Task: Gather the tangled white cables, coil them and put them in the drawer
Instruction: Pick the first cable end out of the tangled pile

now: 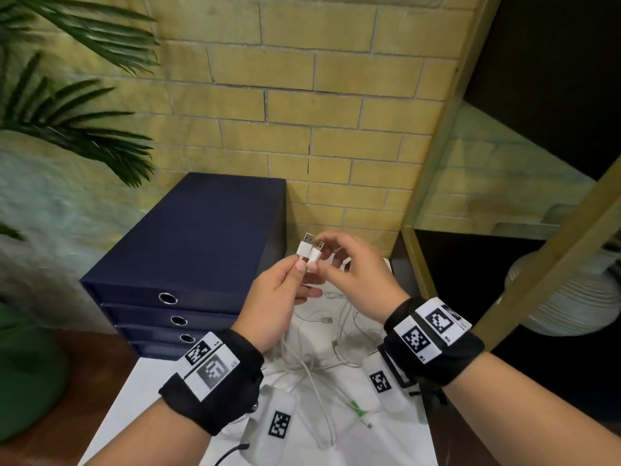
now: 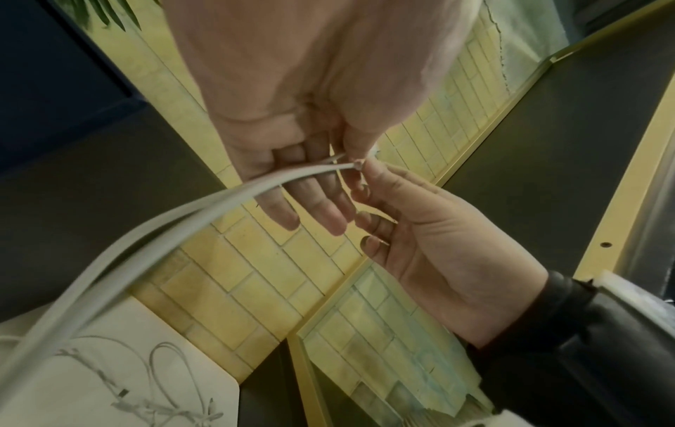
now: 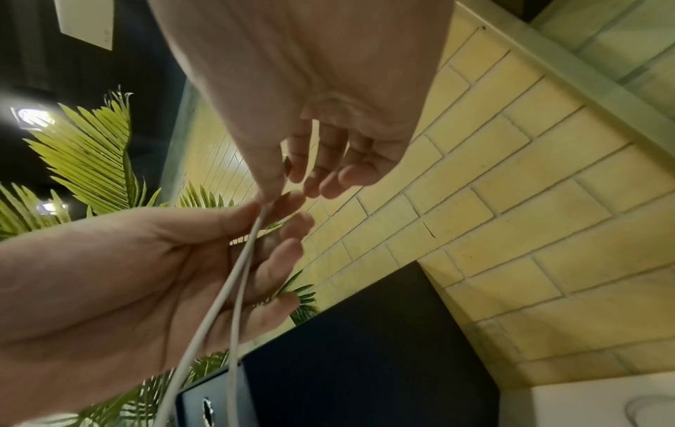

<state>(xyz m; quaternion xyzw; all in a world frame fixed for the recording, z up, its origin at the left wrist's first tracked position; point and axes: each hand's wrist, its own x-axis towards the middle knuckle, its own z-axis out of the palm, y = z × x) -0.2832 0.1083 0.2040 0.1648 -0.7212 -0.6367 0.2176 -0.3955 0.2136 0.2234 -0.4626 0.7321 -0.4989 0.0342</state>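
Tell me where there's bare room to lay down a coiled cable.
The flat top of the navy drawer unit is bare. So is the white table strip left of the left hand, up to its edge. Under both hands, the tangled white cables and tagged white blocks crowd the middle.

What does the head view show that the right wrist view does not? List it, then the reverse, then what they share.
Only the head view shows the two USB plugs held side by side, the tangled white cables lying on the white tabletop, and all the closed drawers of the navy drawer unit.

Only the right wrist view shows both palms from below and two white cords hanging across the left hand.

Both show the left hand and right hand pinching the cable ends together, the brick wall and the palm leaves.
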